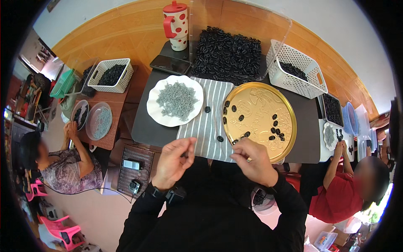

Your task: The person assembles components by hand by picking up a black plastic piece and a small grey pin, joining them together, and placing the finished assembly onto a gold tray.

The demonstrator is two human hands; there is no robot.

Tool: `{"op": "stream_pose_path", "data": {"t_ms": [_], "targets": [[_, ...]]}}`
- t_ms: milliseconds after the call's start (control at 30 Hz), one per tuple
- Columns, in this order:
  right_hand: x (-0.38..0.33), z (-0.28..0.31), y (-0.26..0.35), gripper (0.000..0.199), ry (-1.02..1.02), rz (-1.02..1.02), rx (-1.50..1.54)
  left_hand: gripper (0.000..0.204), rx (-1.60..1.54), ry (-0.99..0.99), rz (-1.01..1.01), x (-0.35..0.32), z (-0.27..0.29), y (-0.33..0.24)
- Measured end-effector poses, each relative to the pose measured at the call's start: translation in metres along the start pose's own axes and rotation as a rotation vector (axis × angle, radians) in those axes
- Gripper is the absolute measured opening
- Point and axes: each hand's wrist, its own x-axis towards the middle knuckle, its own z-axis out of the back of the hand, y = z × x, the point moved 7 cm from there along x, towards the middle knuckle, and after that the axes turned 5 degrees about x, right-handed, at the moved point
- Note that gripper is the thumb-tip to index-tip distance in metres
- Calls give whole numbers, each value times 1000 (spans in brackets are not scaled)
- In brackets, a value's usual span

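My left hand (173, 161) is raised in front of the striped cloth (210, 98), fingers curled and thumb drawn in. A dark spot shows among its fingers, too small to name. My right hand (255, 159) pinches at the near left rim of the gold tray (252, 113); what it grips, if anything, is hidden. Several small black oval plastic pieces (275, 123) lie on the tray, some in clusters. One black piece (207, 109) and another (220, 138) rest on the cloth. Left of it, a white scalloped plate (153, 103) bears a heap of small grey pieces (177, 100).
At the back stands a clear bin (289, 27) heaped with black pieces (226, 52). A white basket (312, 84) is to its right, a spotted tumbler (178, 29) and a phone (170, 64) to its left. A person (63, 168) works at left, another (340, 189) at right.
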Motion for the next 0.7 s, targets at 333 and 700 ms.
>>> {"op": "stream_pose_path", "data": {"t_ms": [333, 700], "targets": [[31, -53, 28, 20, 182, 295, -125, 14, 132, 312, 15, 5, -31, 14], [124, -43, -54, 9, 118, 70, -426, 17, 119, 120, -93, 58, -9, 6]]}}
